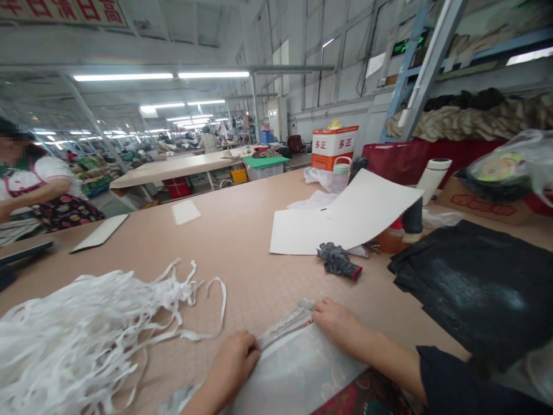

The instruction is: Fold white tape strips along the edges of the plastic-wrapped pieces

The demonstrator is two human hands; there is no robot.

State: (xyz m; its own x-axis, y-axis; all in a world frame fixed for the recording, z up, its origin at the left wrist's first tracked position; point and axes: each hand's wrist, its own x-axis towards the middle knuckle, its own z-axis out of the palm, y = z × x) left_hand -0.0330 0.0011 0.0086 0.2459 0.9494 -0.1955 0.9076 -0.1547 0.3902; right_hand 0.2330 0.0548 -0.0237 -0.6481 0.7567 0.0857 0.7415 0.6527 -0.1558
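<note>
Translucent sheet [298, 369] spanned left hand [235, 360] to right hand [339, 324], far edge slanting between; hands apart, both touching it, grip unclear.

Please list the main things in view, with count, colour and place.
near table: one, tan, centre
strips: many, white, front left
glove: one, grey, centre right
large card: count unclear, white, behind glove
small card: one, white, far side
sheets: count unclear, black, right
tall bottle: one, white, back right
box: one, white-orange, far edge
co-worker: one, white-sleeved, left edge
plastic: one sheet, translucent, front centre
patterned cloth: one, dark red, bottom
left hand: one, bare, touching plastic
right hand: one, bare, touching plastic
</note>
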